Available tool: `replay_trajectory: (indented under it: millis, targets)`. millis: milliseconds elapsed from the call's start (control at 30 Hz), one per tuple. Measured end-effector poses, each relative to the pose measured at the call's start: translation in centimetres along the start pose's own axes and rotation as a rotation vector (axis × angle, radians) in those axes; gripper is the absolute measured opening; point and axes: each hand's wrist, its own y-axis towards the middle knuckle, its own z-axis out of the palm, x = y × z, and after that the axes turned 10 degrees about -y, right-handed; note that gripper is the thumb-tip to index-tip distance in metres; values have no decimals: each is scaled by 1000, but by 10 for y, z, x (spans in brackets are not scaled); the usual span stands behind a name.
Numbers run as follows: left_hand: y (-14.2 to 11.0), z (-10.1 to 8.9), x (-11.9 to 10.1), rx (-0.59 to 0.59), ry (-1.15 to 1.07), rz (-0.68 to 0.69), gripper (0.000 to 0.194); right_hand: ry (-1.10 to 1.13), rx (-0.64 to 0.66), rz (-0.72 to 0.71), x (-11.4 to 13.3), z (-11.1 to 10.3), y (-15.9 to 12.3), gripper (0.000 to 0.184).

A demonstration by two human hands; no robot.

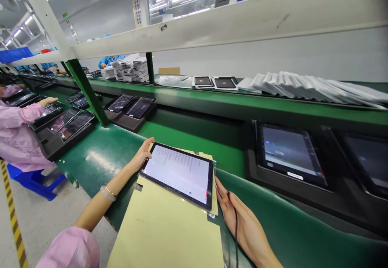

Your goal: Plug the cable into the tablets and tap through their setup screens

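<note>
A tablet (178,174) with a lit white screen and rows of small text rests tilted on a pale yellow sheet of card (169,227). My left hand (143,157) grips the tablet's upper left corner, thumb on the front edge. At the right edge of the tablet and card is my right hand (239,215), its fingers partly hidden behind that edge. A black cable (236,235) runs down from between the thumb and fingers of this hand; its tip is out of sight.
A green conveyor belt (194,136) runs behind the bench edge. Black trays with tablets (291,155) stand to the right, and another tray (130,116) lies further left. White sleeves (303,85) pile on the shelf (212,98). A person in pink (18,130) works at left.
</note>
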Motion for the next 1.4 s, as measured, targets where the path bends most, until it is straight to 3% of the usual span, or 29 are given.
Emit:
replay_trajectory:
  millis: [300, 433, 633, 767, 933, 1033, 1167, 1267, 1400]
  targets:
    - [-1, 1, 0, -20, -8, 8, 84, 45, 17, 33, -6, -4, 1, 44]
    - [0, 3, 2, -36, 19, 15, 80, 40, 14, 14, -6, -5, 2, 40]
    - [-2, 5, 1, -63, 102, -14, 59, 41, 17, 21, -6, -7, 3, 38]
    - [-1, 6, 1, -56, 153, -25, 52, 54, 24, -7, -6, -6, 2, 23]
    - [10, 6, -1, -6, 198, -6, 60, 40, 24, -35, -3, -1, 0, 35]
    - [10, 1, -9, 89, 202, -27, 78, 24, 21, -43, -1, -1, 0, 38]
    - [-11, -7, -24, 270, 173, -77, 113, 29, 26, -33, -3, -6, -1, 35]
    - [-32, -10, -31, 352, 167, -104, 122, 21, 40, -40, -6, -7, -1, 34]
    - [-42, -9, -32, 362, 187, -105, 128, 32, 37, -60, -4, 2, 2, 35]
